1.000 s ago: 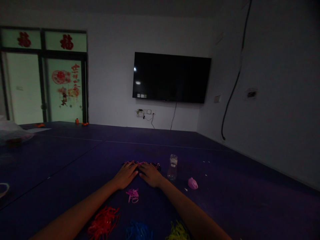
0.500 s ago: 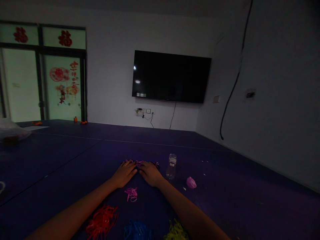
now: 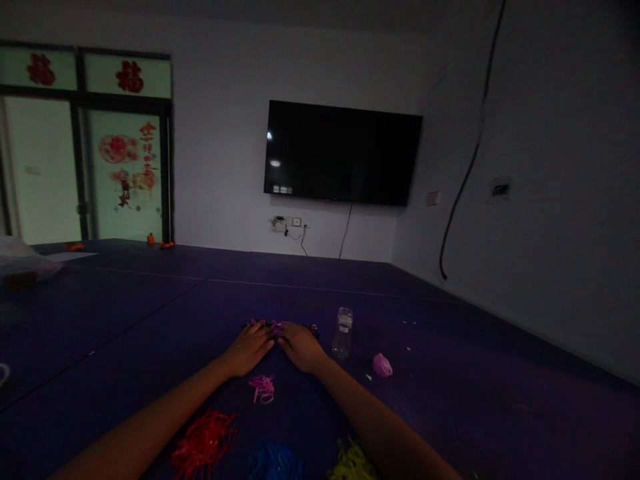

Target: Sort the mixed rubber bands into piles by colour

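My left hand [image 3: 251, 349] and my right hand [image 3: 301, 347] lie side by side, fingers stretched forward, on a low heap of dark and pink bands [image 3: 276, 326]. Most of the heap is covered by my fingers. Between my forearms sits a small pile of pink bands [image 3: 263, 388]. Nearer to me are piles of red bands [image 3: 204, 443], blue bands [image 3: 275, 461] and yellow-green bands [image 3: 351, 462]. To the right of my right hand stands a clear bottle [image 3: 343, 335] without a lid, upright, and past it rests a pink cap-like piece [image 3: 382, 365].
The dark purple table [image 3: 450, 400] reaches to the walls. A clear plastic bag [image 3: 25, 261] lies at the far left, and small orange objects [image 3: 167, 245] stand along the back edge. White scraps [image 3: 369, 377] are scattered at the right. A black cable [image 3: 463, 193] hangs on the right wall.
My hands stay in the same place on the heap, with at most a slight shift of the fingers and bands. The bottle and the piles have not moved.
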`<move>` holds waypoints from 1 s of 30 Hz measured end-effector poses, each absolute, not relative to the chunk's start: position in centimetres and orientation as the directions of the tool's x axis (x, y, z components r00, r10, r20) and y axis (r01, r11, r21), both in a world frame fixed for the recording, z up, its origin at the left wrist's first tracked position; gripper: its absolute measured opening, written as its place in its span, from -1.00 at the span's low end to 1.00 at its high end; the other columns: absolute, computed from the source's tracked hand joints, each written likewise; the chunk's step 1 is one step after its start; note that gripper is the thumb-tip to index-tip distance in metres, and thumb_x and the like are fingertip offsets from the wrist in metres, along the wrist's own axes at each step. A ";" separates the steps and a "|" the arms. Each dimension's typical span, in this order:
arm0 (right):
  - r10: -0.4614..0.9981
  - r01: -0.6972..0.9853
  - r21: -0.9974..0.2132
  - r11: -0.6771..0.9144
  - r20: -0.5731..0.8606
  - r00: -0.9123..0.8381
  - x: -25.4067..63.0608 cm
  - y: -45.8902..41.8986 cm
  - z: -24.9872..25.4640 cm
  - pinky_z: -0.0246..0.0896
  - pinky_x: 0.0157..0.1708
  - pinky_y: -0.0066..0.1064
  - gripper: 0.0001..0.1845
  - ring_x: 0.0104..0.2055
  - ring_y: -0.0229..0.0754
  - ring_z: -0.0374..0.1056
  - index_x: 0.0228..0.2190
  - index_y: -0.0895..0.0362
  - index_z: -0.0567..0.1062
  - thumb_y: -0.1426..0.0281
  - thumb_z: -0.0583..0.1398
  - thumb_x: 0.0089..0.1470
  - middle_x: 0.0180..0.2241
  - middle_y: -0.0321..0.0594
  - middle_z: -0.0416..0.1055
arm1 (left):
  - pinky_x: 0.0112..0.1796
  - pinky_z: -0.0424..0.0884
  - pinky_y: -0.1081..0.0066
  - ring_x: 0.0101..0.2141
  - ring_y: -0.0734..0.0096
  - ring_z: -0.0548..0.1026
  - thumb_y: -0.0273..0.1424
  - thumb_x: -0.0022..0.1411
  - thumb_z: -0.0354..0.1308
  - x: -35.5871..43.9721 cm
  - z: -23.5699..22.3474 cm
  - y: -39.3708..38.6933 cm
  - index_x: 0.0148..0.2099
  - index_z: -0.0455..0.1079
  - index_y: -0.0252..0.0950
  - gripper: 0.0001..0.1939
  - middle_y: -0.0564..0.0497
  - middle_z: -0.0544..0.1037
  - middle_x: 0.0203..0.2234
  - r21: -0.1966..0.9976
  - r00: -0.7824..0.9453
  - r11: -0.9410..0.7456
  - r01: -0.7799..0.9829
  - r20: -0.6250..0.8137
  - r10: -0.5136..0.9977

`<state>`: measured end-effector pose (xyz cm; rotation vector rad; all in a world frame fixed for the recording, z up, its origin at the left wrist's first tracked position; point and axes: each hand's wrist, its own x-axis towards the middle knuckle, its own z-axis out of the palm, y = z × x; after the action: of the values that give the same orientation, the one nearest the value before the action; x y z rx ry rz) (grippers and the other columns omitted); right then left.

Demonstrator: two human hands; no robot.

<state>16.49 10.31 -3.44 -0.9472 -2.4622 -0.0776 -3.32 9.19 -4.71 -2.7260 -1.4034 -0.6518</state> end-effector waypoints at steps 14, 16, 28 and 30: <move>0.614 0.621 -0.159 0.767 0.460 -0.641 16.8 11.2 -4.6 0.05 0.05 -0.17 -0.66 0.07 -0.07 0.19 -0.04 0.09 0.35 0.29 -0.01 0.19 -0.02 -0.11 0.35 | 0.14 0.00 0.05 0.20 0.15 0.06 -0.11 0.34 -0.29 -3.2 -4.3 8.9 0.20 0.17 -0.14 -0.50 0.02 0.29 0.14 0.200 0.529 -0.607 0.769 0.333 0.780; 0.596 0.598 -0.164 0.784 0.467 -0.654 16.8 11.1 -4.4 0.09 0.00 -0.23 -0.70 0.00 -0.12 0.25 -0.10 0.12 0.38 0.31 -0.01 0.19 -0.09 -0.11 0.39 | 0.15 -0.02 0.04 0.19 0.16 0.07 -0.13 0.35 -0.29 -3.2 -4.4 8.9 0.19 0.17 -0.14 -0.52 0.01 0.30 0.13 0.183 0.539 -0.622 0.761 0.356 0.764; 0.656 0.673 -0.167 0.721 0.478 -0.584 16.6 10.8 -4.0 0.06 -0.01 -0.22 -0.82 0.00 -0.09 0.22 -0.30 0.14 0.41 0.37 0.03 0.16 -0.18 -0.09 0.39 | 0.13 0.03 0.08 0.14 0.19 0.18 -0.16 0.34 -0.26 -3.1 -4.4 8.6 0.03 0.29 -0.23 -0.58 -0.11 0.36 0.06 0.131 0.422 -0.515 0.847 0.424 0.801; 0.669 0.680 -0.174 0.712 0.465 -0.581 16.6 10.9 -4.1 0.04 0.00 -0.19 -0.82 0.04 -0.06 0.19 -0.30 0.14 0.41 0.36 0.03 0.16 -0.17 -0.08 0.39 | 0.12 0.04 0.07 0.14 0.17 0.18 -0.15 0.34 -0.26 -3.0 -4.3 8.5 0.02 0.29 -0.25 -0.56 -0.15 0.35 0.07 0.138 0.394 -0.482 0.865 0.408 0.824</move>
<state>16.61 10.85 -4.09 -1.0294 -2.4123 -0.0309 -2.97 8.51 -4.30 -2.5411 -1.5448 -0.6572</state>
